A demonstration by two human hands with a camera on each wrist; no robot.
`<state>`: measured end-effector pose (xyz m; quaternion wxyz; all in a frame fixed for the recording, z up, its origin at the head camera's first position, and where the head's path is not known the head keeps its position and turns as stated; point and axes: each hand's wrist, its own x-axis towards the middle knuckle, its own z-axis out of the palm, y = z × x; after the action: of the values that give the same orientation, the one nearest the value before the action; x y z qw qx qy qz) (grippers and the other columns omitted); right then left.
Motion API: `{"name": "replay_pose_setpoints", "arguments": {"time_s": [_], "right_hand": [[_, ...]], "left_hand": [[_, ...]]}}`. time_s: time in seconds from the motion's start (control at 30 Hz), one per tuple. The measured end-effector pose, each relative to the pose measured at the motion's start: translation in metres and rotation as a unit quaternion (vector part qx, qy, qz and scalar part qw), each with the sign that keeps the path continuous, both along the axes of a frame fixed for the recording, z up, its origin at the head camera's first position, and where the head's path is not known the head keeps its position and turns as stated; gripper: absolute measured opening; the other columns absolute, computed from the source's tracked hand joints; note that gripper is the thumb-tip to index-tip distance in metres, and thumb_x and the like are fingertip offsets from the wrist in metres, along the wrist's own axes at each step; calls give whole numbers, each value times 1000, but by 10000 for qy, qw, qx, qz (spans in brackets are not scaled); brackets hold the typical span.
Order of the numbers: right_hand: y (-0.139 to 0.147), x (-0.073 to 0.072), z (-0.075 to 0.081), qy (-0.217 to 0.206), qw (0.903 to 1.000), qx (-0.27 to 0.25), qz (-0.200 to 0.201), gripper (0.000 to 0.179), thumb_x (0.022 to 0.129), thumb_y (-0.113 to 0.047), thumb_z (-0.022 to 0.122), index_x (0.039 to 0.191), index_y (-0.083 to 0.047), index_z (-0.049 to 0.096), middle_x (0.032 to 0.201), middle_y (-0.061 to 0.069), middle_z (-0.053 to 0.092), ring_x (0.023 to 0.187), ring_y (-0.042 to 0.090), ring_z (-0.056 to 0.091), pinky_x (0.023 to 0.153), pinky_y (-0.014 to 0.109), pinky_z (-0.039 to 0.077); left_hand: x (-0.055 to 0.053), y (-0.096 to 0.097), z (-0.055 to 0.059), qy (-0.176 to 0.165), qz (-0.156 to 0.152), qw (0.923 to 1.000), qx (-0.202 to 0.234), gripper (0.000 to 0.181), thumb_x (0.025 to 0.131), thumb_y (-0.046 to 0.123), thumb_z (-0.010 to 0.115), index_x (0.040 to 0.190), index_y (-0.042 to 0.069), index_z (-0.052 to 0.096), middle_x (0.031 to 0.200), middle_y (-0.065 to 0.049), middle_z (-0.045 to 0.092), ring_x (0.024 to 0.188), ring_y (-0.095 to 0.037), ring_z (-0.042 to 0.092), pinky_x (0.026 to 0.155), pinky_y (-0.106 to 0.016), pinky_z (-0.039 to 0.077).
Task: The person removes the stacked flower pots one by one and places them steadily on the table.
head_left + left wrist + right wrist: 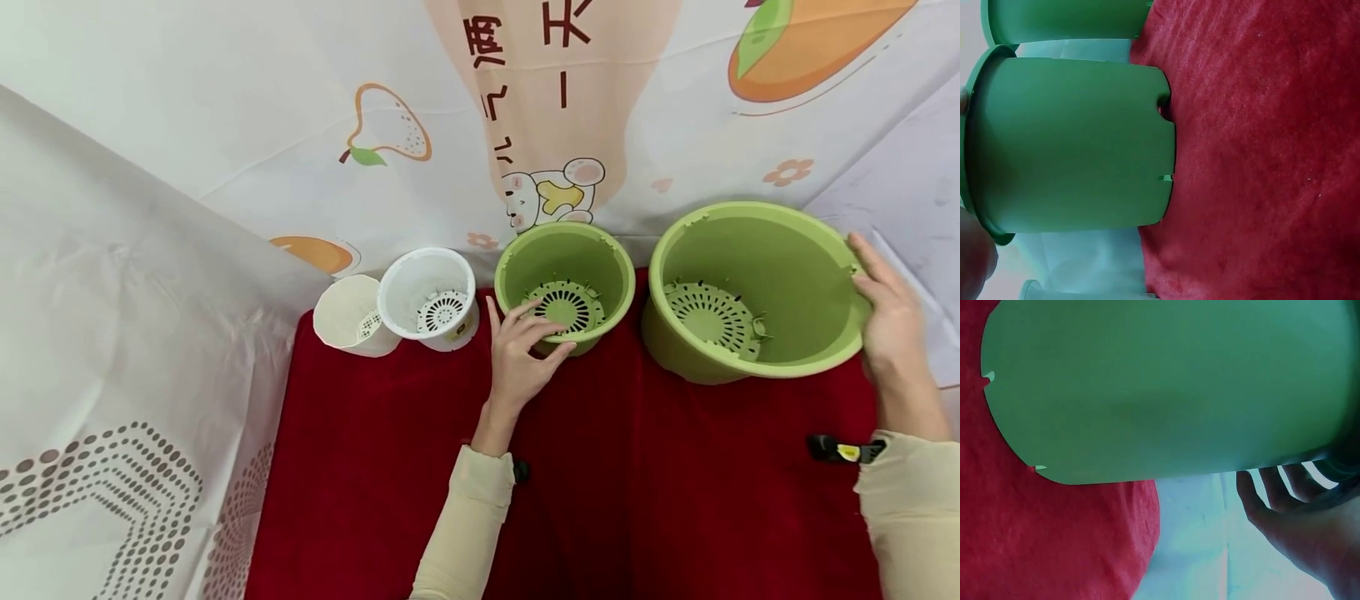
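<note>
My left hand (521,357) is at the near rim of the middle-sized green plastic pot (618,258), its thumb outside and fingers reaching over the rim, pinching it. The left wrist view shows this pot's outer wall (1072,144) close up, with a fingertip at its rim. My right hand (894,321) grips the right rim of the large green pot (772,250), thumb over the edge. Several of its fingers (1279,487) lie against the outer wall in the right wrist view. Slotted drainage holes show in both pot bottoms.
A white pot (423,279) and a smaller cream pot (341,312) stand to the left in the same row. Red cloth (375,467) covers the table. A printed white curtain (262,100) hangs close behind the pots and along the left side.
</note>
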<state>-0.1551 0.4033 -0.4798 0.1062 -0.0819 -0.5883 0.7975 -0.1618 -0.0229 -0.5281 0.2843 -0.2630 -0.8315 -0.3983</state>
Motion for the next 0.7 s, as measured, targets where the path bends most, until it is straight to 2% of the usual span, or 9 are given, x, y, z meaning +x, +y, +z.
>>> {"name": "replay_pose_setpoints", "arguments": {"time_s": [0.07,0.1,0.17,0.23,0.33,0.43,0.5,0.57,0.7], "right_hand": [[0,2,2,-169,9989,410,-137,44,104,-4,41,145,-15,51,156,-8,39,121,-5,52,89,4,42],[1,2,3,-293,9964,771,-194,44,104,-6,43,146,-17,50,156,-9,38,124,-6,49,90,3,40],[2,4,6,-583,9839,1671,-257,45,104,-11,46,148,-24,47,156,-12,36,130,-6,43,93,2,36],[4,5,9,-860,9630,2547,-198,49,104,-16,47,150,-32,41,157,-17,31,135,-8,32,98,0,28],[7,5,13,-932,9190,3831,48,54,105,-22,45,153,-39,29,158,-21,21,141,-6,19,111,8,13],[9,4,19,-673,8775,4735,354,58,105,-22,43,157,-35,21,161,-14,13,149,9,7,120,25,2],[8,2,24,-450,8459,5288,534,60,105,-23,42,159,-28,17,164,-4,7,151,23,-1,121,37,-5],[5,1,28,-246,8236,5619,731,61,105,-24,40,160,-20,14,164,5,2,150,32,-8,119,48,-10],[-8,-1,35,57,7928,6017,974,63,105,-30,38,159,-10,12,164,15,-2,147,41,-14,113,61,-16]], "left_hand": [[0,0,1,51,3,9999,-155,27,78,31,86,99,16,80,103,0,75,132,-19,51,115,-67,0],[0,0,2,61,-9,9997,-232,31,78,33,85,103,16,80,109,-2,74,135,-21,49,115,-67,0],[0,0,4,49,-23,9992,-397,38,78,36,85,110,15,78,123,-4,70,140,-24,42,114,-68,1],[0,-1,6,6,-4,9984,-564,47,78,38,85,117,14,75,137,-7,61,145,-27,34,114,-69,3],[1,-3,8,-107,115,9960,-879,60,77,42,84,128,15,69,151,-11,47,149,-32,22,113,-71,7],[2,-6,11,-237,302,9914,-1252,74,76,50,81,140,18,60,158,-13,35,150,-36,14,113,-71,7],[3,-8,12,-296,453,9865,-1549,84,76,56,78,146,19,52,161,-14,27,150,-39,12,113,-70,7],[4,-10,14,-305,623,9801,-1861,93,75,63,74,151,19,45,163,-15,22,149,-43,13,113,-70,8],[6,-14,17,-252,907,9673,-2354,104,74,72,69,155,16,36,164,-16,17,148,-46,14,112,-71,13]]}}
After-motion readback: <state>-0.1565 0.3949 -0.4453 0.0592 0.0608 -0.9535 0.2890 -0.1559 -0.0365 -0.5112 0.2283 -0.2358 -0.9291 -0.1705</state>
